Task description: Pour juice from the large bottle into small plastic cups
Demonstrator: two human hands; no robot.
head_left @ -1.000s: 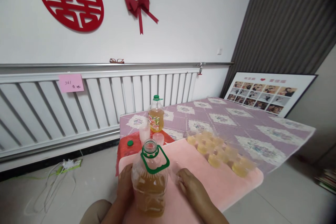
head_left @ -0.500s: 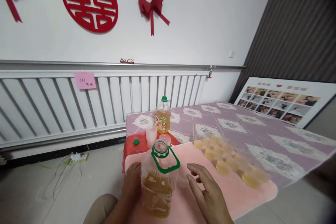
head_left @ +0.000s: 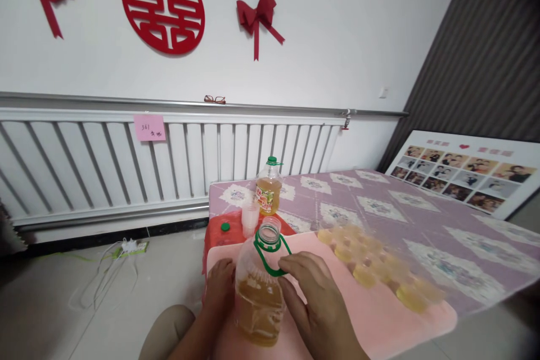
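A large clear plastic bottle (head_left: 259,306) of amber liquid stands uncapped on the pink mat, directly in front of me. Its green handle (head_left: 270,270) loops out to the right from the neck. My right hand (head_left: 312,292) has its curled fingers over the handle's outer end, the thumb just below; part of the loop is hidden behind them. Beside the bottle's left side, my left hand (head_left: 220,287) rests with its fingers stretched forward; whether it touches the bottle is unclear. Several clear cups (head_left: 365,274) with yellow liquid stand in rows to the right.
Behind the open bottle are a stack of clear cups (head_left: 250,216) and a green cap (head_left: 225,227) on red plastic. A capped, labelled bottle (head_left: 269,194) stands farther back. The pink mat (head_left: 434,315) covers the near table; a radiator (head_left: 185,163) lines the wall.
My right hand has moved left, from apart from the bottle to its green handle. My left hand stays beside the bottle. The whole view has shifted slightly.
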